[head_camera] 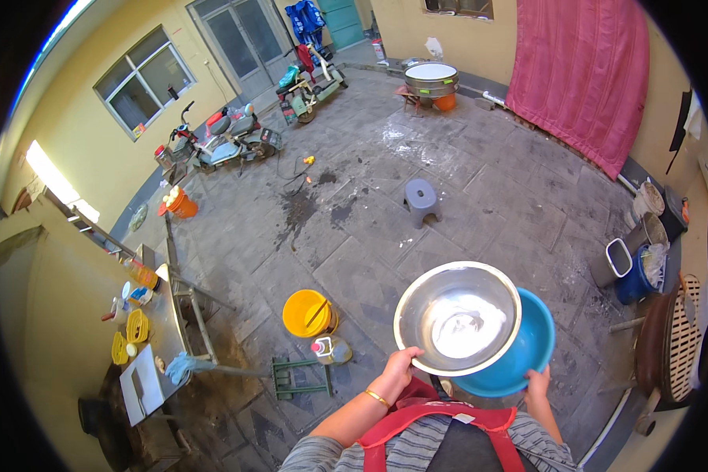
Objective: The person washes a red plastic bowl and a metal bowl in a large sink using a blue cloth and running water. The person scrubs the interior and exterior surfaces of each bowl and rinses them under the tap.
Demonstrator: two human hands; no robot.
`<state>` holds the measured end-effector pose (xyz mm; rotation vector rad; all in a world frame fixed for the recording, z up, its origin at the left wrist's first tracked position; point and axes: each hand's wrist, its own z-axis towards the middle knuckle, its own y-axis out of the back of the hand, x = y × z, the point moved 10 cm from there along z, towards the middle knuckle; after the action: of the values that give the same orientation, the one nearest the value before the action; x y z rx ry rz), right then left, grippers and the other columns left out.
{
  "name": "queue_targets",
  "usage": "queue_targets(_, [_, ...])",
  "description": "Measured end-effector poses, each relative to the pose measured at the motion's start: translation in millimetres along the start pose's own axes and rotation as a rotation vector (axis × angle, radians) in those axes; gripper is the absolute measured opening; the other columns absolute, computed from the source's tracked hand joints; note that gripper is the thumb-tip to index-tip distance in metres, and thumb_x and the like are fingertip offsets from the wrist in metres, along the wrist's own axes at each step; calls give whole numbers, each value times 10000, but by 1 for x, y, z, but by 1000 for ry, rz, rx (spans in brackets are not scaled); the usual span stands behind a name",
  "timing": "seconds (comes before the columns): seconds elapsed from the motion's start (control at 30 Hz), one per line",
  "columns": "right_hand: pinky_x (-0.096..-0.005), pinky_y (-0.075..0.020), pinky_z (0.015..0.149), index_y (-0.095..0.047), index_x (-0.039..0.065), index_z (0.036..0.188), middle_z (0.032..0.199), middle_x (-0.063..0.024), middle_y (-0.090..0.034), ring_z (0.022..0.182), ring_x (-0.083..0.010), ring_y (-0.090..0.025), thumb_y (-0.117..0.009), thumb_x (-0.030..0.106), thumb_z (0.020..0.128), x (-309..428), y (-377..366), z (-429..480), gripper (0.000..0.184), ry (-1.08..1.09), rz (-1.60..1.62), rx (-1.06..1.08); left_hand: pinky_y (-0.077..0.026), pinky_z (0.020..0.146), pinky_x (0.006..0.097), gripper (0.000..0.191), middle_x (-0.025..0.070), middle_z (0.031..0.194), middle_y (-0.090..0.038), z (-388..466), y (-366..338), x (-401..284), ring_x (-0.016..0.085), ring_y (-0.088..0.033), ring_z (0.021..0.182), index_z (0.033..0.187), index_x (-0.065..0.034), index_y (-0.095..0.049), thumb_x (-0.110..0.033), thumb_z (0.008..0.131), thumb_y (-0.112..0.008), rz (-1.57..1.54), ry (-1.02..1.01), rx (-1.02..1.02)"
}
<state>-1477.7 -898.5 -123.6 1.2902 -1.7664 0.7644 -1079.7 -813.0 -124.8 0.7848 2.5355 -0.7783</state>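
Observation:
My left hand (pixel 400 367) grips the rim of a shiny stainless steel basin (pixel 466 321) at its lower left. Nothing shows inside this basin but bright reflections. Behind and to the right of it, a blue plastic basin (pixel 534 339) is partly covered by the steel one. My right hand (pixel 537 383) holds the blue basin by its lower right rim. Both basins are in front of my body, above the paved floor (pixel 354 259). Whether the two basins touch cannot be told.
A grey plastic stool (pixel 422 199) stands ahead. Left are a yellow bucket (pixel 298 307), an oil jug (pixel 336 350), a green folding stool (pixel 295 380) and a metal table (pixel 165 307) with a knife (pixel 138 392). Bins (pixel 607 265) line the right wall; electric scooters (pixel 230 138) stand far left.

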Motion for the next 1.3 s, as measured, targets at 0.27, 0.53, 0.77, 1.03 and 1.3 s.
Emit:
queue_targets(0.27, [-323,-486,822,-531,35,1164,1084,-100,-612,944,-203,-601,-502,-71,800,99,-189,101,380,67,253,169,-497,461,283,318,120,795,-651,88,-110,-145,184,-630,586,924,53,-606,-216,770,-678,484,-202,-22])
queue_targets(0.53, [-325,-499,810,-524,42,1164,1072,-87,-620,933,-204,-610,-498,-92,800,185,-270,175,389,102,308,7,-485,741,450,659,227,829,-649,176,-222,-305,383,-626,839,892,7,-634,-626,736,-536,1518,-564,-21])
queue_targets(0.77, [-327,-481,851,-490,41,1225,1142,-96,-588,1005,-203,-581,-501,-80,811,245,-338,272,431,127,311,76,-517,711,389,594,155,907,-664,287,-251,-349,289,-651,805,1075,11,-574,-492,764,-636,1022,-190,-49])
queue_targets(1.03, [-218,-443,416,-518,52,1181,932,-36,-633,640,-120,-611,-573,-8,751,337,-538,358,437,44,-98,530,-557,730,382,342,146,968,-638,345,-227,-377,255,-637,837,1064,32,-561,-119,778,-672,-32,55,-66])
queue_targets(1.3, [-299,-551,578,-289,50,1403,1336,-161,-418,860,-224,-631,-579,162,845,316,-829,308,638,-188,-391,1362,-527,810,426,272,142,930,-623,371,-71,-453,306,-610,874,969,24,-551,24,697,-536,-629,-113,-237])
